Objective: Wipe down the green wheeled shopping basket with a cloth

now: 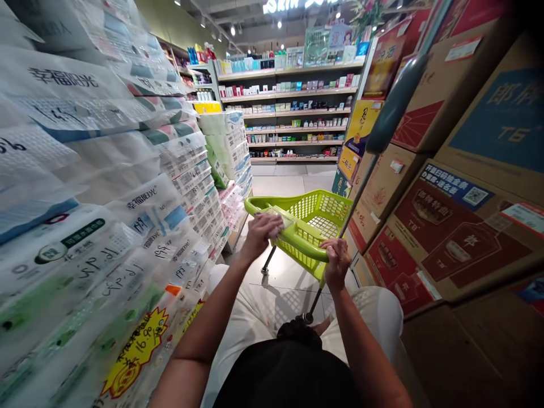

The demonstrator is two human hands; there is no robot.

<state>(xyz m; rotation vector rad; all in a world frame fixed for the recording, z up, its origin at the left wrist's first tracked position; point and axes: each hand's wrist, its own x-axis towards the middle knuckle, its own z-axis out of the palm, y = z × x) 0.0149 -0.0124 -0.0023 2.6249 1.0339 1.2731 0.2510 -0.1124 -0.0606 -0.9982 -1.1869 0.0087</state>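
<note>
Lime-green plastic lattice trolley (pixel 308 247) sat at 12 o'clock. Right hand (pixel 338 262) gripped its near rim; left hand (pixel 260 231) was curled at the rim, couldn't tell how firmly. Risk: uneven push could've swung it, driving the long grey-sleeved rod (pixel 395 107) into the brown-and-red cardboard cartons (pixel 457 226) at 2 o'clock, or the basket into the white plastic-wrapped packs (pixel 114 153) at 10.

We read 幸福阳光 on the white packs (pixel 63 79), 16.90 on the yellow starburst tag (pixel 138 348) near the packs' lower edge, T6 on the blue-panelled carton (pixel 505 122), and SKIN on the lit sign (pixel 293 5).
</note>
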